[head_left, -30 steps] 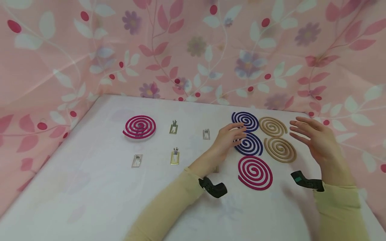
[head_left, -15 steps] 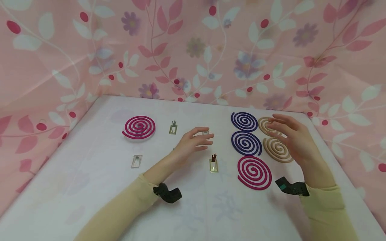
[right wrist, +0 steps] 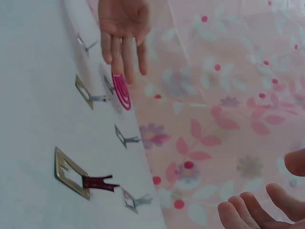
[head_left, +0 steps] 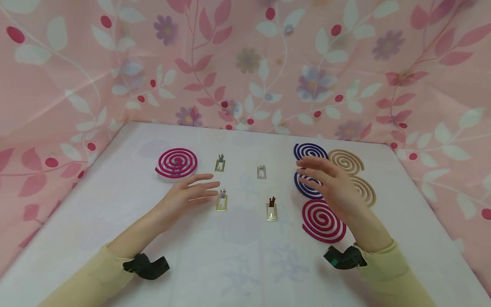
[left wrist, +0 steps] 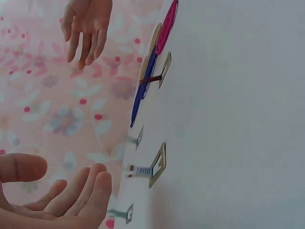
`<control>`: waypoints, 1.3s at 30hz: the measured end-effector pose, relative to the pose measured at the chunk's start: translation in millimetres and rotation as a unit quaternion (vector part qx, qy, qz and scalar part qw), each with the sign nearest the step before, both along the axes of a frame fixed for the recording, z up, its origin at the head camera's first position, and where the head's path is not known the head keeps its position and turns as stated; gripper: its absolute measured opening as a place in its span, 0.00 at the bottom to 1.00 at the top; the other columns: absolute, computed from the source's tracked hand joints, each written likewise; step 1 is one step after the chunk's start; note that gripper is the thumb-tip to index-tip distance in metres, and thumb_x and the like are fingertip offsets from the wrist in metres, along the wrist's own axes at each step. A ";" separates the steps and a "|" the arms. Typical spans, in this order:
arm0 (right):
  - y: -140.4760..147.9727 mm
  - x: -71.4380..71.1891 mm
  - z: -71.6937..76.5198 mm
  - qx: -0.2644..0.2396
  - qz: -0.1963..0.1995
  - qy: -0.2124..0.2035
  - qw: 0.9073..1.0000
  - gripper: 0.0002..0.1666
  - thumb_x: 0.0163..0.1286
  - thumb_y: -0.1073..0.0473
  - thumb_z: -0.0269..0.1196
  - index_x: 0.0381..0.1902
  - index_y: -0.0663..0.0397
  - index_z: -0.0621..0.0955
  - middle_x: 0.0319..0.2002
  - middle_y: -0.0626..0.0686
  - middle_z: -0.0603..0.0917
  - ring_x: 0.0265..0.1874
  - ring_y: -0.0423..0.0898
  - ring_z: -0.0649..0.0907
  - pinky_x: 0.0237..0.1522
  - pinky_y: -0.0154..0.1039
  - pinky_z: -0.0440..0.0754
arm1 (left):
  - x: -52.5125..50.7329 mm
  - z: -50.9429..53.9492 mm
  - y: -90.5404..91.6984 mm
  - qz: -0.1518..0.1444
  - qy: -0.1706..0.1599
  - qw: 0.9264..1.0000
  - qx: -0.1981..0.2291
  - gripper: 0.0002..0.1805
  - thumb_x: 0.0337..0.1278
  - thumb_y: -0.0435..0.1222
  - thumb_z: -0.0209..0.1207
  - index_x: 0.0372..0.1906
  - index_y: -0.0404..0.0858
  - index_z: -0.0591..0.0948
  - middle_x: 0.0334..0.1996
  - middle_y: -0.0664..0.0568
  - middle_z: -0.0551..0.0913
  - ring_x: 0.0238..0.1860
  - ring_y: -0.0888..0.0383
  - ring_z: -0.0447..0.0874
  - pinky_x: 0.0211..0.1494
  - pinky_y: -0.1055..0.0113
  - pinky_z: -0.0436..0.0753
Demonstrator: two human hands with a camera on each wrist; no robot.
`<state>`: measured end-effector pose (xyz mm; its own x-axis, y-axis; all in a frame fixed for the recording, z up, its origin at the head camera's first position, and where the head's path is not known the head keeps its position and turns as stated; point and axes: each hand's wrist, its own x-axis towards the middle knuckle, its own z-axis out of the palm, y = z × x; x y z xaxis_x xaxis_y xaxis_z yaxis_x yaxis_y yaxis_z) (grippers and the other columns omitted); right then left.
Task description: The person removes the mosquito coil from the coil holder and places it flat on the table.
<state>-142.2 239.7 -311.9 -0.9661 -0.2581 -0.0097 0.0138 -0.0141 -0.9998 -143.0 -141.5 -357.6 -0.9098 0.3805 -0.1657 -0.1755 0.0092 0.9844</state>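
Note:
My left hand (head_left: 184,197) hovers over the left part of the table with loosely extended fingers, holding nothing. Its fingertips are close to a gold metal coil stand (head_left: 221,208) with an upright prong. My right hand (head_left: 333,184) is also free, raised above the mosquito coils on the right. It partly covers two blue coils (head_left: 303,149) and a tan coil (head_left: 366,192). Another tan coil (head_left: 345,161) and a magenta coil (head_left: 321,219) lie beside them. At the far left a second magenta coil (head_left: 180,150) sits raised on a stand.
Three more metal stands are in the middle: a brown-pronged stand (head_left: 272,218), a silver stand (head_left: 261,177) and a grey-pronged stand (head_left: 220,169). The white table (head_left: 238,256) is backed by a pink floral cloth (head_left: 238,76).
Both hands have swept left. My left hand moved from beside the blue coils to the stands' left side; my right hand came in over the coils. Coils and stands stayed put.

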 end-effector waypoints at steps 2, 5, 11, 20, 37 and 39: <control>-12.1 2.3 -1.6 0.003 -0.001 -0.011 1.000 0.23 0.78 0.54 0.56 0.67 0.53 0.72 0.67 0.58 0.72 0.64 0.48 0.77 0.62 0.37 0.78 | 2.9 3.5 -17.5 0.005 0.011 1.000 0.000 0.23 0.75 0.37 0.50 0.70 0.37 0.67 0.67 0.41 0.75 0.63 0.48 0.80 0.65 0.63 0.79; -32.0 2.6 -3.6 -0.017 0.002 -0.025 1.000 0.24 0.78 0.57 0.56 0.68 0.53 0.71 0.69 0.60 0.71 0.65 0.50 0.76 0.65 0.41 0.76 | 4.3 7.6 -46.0 0.001 0.029 0.999 0.017 0.20 0.78 0.39 0.46 0.68 0.38 0.69 0.66 0.46 0.78 0.63 0.51 0.80 0.63 0.67 0.80; -73.6 -4.3 -1.5 -0.053 0.010 -0.049 0.997 0.24 0.77 0.61 0.55 0.68 0.57 0.71 0.67 0.59 0.73 0.65 0.51 0.77 0.68 0.47 0.73 | 0.5 5.0 -96.0 -0.034 0.039 0.996 0.066 0.22 0.81 0.37 0.38 0.70 0.33 0.65 0.64 0.53 0.79 0.64 0.55 0.79 0.64 0.69 0.78; -120.7 -19.8 1.2 -0.150 0.014 -0.129 0.980 0.25 0.75 0.64 0.55 0.68 0.58 0.72 0.67 0.59 0.75 0.67 0.54 0.75 0.72 0.48 0.69 | -16.5 7.3 -155.8 -0.012 0.079 0.997 0.023 0.19 0.81 0.37 0.40 0.66 0.40 0.73 0.60 0.56 0.83 0.58 0.60 0.83 0.58 0.72 0.81; -197.3 -60.3 6.7 -0.339 -0.035 -0.274 0.899 0.27 0.75 0.59 0.54 0.69 0.60 0.69 0.70 0.62 0.70 0.71 0.59 0.68 0.73 0.52 0.67 | -66.5 7.7 -183.3 0.049 -0.001 0.997 -0.064 0.38 0.77 0.46 0.47 0.77 0.28 0.48 0.48 0.69 0.84 0.51 0.66 0.86 0.50 0.68 0.86; -203.1 -64.9 3.7 -0.353 -0.050 -0.280 0.891 0.26 0.74 0.60 0.55 0.67 0.61 0.70 0.68 0.63 0.72 0.70 0.60 0.69 0.73 0.53 0.67 | -68.0 3.1 -184.5 0.046 -0.025 0.999 -0.007 0.37 0.78 0.43 0.46 0.77 0.29 0.46 0.50 0.65 0.84 0.53 0.63 0.85 0.54 0.65 0.86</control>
<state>-207.1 36.6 -308.2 -0.8796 -0.3037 -0.3660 0.4707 -0.6668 -0.5778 -211.0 -326.0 -354.5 -0.9315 0.2924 -0.2165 -0.2254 0.0036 0.9743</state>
